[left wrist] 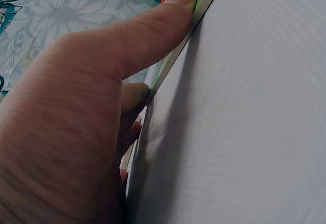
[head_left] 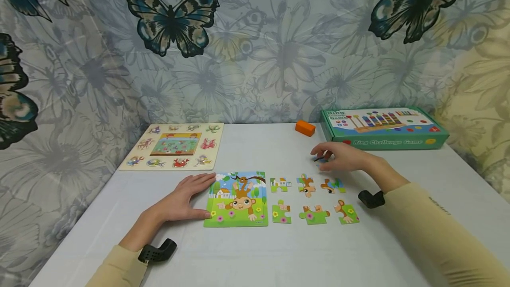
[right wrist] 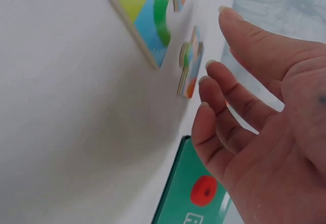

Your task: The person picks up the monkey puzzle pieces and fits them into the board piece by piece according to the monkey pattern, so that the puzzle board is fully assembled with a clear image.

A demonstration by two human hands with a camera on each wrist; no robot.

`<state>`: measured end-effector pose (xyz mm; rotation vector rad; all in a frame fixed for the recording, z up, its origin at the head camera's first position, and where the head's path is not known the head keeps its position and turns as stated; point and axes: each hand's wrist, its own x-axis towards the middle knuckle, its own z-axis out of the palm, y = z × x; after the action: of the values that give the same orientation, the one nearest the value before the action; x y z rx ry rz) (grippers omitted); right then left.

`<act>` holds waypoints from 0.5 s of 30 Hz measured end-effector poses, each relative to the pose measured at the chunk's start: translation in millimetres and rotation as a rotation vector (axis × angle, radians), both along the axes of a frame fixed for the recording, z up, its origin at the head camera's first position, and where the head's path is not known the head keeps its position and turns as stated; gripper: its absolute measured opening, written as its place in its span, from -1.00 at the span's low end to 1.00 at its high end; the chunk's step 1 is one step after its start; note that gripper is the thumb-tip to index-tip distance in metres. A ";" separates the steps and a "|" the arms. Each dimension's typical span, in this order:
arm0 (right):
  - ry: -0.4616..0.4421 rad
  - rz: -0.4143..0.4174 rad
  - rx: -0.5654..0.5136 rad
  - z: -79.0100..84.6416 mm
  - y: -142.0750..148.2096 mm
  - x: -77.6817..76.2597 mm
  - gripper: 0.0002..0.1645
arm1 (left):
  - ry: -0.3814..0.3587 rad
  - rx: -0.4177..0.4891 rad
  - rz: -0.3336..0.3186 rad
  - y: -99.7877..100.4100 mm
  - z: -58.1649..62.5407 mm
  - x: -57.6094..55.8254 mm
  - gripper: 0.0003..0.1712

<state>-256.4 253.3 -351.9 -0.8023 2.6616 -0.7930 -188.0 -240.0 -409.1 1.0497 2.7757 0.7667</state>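
My left hand [head_left: 177, 200] lies at the left edge of a square monkey puzzle board [head_left: 237, 191], fingers extended toward its upper corner. Its thumb [left wrist: 178, 2] rests on the board's lower-left edge. My right hand [head_left: 342, 156] hovers above the table with loosely bent, spread fingers, over a small puzzle piece [head_left: 320, 161] partly hidden under them. In the right wrist view a gap shows between the fingertips and that puzzle piece [right wrist: 191, 66]. Several other puzzle pieces, such as a flowered one [head_left: 314, 217] and a blue-green one [head_left: 334, 185], lie in two rows right of the board.
A green ring game box [head_left: 390, 141] stands at the back right, just beyond my right hand. Beside it is an orange block [head_left: 305, 128]. At the back left lies a cream board [head_left: 137, 145] with sea animal pictures. Patterned cloth [head_left: 271, 79] hangs behind the white table.
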 end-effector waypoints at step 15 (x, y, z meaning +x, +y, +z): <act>0.029 -0.031 0.031 -7.5 9.2 -3.0 -0.53 | 0.005 -0.006 -0.005 0.0 -0.9 -0.8 0.13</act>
<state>-259.4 262.4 -359.3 -0.7719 2.7114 -0.7511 -188.8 -239.9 -409.9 1.0590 2.7762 0.7553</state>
